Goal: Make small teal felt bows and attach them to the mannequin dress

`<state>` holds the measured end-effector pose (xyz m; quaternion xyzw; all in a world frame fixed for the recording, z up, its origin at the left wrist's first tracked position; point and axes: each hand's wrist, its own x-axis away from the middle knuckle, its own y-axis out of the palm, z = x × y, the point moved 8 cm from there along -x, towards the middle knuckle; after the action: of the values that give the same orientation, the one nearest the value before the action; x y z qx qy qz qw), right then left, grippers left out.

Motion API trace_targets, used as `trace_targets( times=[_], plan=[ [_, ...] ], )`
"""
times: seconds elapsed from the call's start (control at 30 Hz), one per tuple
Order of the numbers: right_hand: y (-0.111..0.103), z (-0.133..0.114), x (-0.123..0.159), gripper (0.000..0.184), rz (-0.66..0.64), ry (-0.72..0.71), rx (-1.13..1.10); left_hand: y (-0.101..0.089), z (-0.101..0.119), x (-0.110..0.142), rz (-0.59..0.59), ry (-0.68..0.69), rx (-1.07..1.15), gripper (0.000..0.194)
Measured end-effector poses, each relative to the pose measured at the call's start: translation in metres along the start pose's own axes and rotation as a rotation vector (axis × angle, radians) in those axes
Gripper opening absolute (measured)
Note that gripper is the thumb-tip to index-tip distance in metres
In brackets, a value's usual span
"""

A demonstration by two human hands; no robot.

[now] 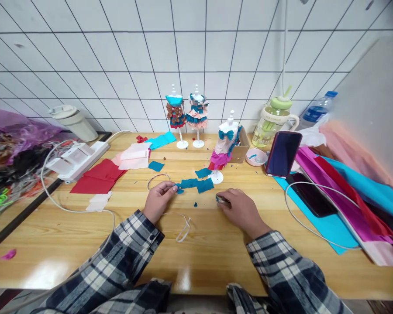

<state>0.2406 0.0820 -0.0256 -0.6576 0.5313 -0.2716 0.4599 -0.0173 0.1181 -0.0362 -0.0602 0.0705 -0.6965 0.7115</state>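
My left hand [160, 198] rests on the table with thumb and finger pinched on a small teal scrap [179, 187] of crepe-like paper or cloth. Beside it lie more teal pieces, a strip [189, 183] and a square [205, 185]. My right hand [241, 209] is closed around a small metal tool [223, 200]; fingers cover most of it, so its kind is unclear. Just behind the pieces stands a mini dress form [227, 135] with a teal bow and a pink and magenta skirt. A tiny teal bit [195, 204] lies between my hands.
Two dressed mini forms, one brown and teal [175, 109] and one pink and teal [197, 113], stand by the wall. Red sheets [98, 175] and a power strip [85, 161] are left. A phone [283, 153], green-lidded cup [275, 122] and coloured sheets [340, 196] are right. White cord [183, 229] lies in front.
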Motion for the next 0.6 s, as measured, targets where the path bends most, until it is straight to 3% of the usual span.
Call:
trace_targets(
  times=[0.17,0.33,0.6],
  plan=[
    [0.003,-0.013,-0.004,0.018,0.027,-0.045,0.057,-0.001,-0.002,-0.002,0.010,0.019,-0.028,0.032],
    [0.011,-0.054,-0.009,0.019,0.083,-0.243,0.015,-0.009,-0.002,-0.006,0.070,0.098,-0.126,0.028],
    [0.039,-0.086,-0.023,0.018,-0.043,-0.310,0.045,-0.010,-0.005,-0.003,0.066,0.138,-0.276,0.027]
  ],
)
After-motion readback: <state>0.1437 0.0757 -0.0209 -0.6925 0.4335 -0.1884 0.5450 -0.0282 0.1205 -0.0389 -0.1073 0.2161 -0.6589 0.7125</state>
